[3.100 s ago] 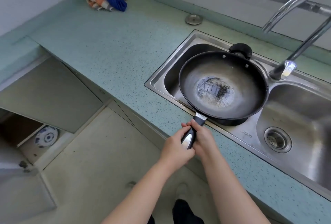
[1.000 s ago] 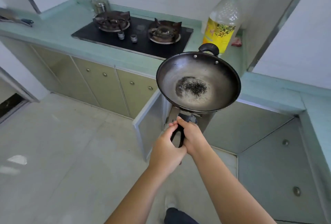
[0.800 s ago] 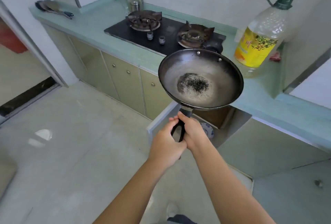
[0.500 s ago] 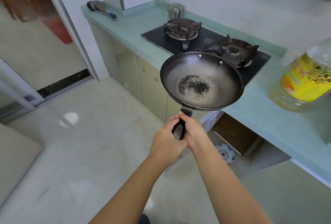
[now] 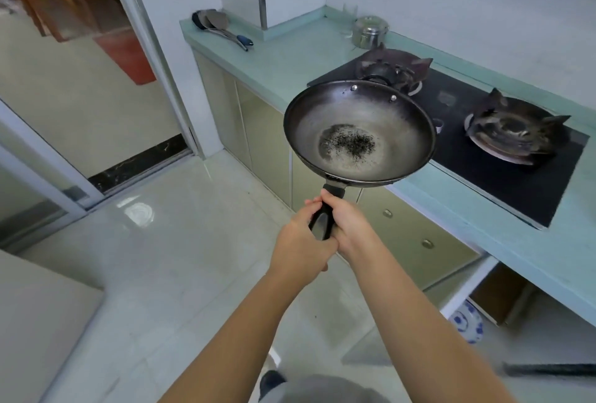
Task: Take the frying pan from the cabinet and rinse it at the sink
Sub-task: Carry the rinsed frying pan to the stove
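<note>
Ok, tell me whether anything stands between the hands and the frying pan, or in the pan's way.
Nothing between them: left hand and right hand both grip the frying pan by its handle. It hangs in air before the gas stove. No sink is in view, so that route is unknown.

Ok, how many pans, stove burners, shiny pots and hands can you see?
Frying pan: 1
Stove burners: 2
Shiny pot: 1
Hands, left hand and right hand, both gripping the pan's handle: 2
Total: 6
</note>
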The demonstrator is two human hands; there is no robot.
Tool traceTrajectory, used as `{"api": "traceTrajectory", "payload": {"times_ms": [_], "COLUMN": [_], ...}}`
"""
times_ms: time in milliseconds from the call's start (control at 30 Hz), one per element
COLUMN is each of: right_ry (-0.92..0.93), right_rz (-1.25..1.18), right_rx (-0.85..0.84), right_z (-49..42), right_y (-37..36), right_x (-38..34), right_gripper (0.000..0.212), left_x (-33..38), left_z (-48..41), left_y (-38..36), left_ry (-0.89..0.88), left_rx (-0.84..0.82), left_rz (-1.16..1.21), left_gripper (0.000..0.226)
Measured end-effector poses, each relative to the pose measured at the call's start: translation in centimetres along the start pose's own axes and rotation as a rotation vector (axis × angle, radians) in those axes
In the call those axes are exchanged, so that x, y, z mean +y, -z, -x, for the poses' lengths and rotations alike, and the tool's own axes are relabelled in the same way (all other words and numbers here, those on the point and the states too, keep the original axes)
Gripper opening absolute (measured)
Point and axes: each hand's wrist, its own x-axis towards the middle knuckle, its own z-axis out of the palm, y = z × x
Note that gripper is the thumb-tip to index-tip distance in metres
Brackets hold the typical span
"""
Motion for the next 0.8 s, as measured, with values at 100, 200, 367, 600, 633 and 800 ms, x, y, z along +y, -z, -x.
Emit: {"api": "traceTrajectory", "payload": {"times_ms": [100, 200, 367, 600, 633, 800], "right_ry": [-0.002, -0.023, -0.03, -0.007, 0.0, 0.031], "right_rz": [-0.02, -0.027, 0.023, 0.021, 0.024, 0.06], "right_rx": [-0.001, 0.014, 0.004, -0.05, -0.052, -0.05], "right_z": [-2.9, -5.5, -10.4, -19.7, -21.0, -27.3], "right_y": [-4.2, -7.5, -11.8, -17.4, -18.3, -21.7], "right_x": [-0.1, -0.7, -2.0, -6.0, -6.9, -11.3], "right_gripper": [0.032, 0.033, 0.033, 0.032, 0.032, 0.03], "left_x": [0.1, 0.2, 0.5, 2.0, 2.5, 4.7], "left_z": [-3.5, -6.7, -12.3, -22.9, -24.6, -32.5], "left_y": [3.9, 6.7, 10.0, 13.7, 14.1, 15.7], "left_ry": [-0.024, -0.011, 0.036, 0.029, 0.025, 0.039], "left_rx": [-0.015, -0.014, -0.003, 0.026, 0.027, 0.032], "left_rz": [-0.033, -0.042, -0.028, -0.054, -0.056, -0.095], "left_gripper": [0.066, 0.066, 0.063, 0.064, 0.064, 0.064]}}
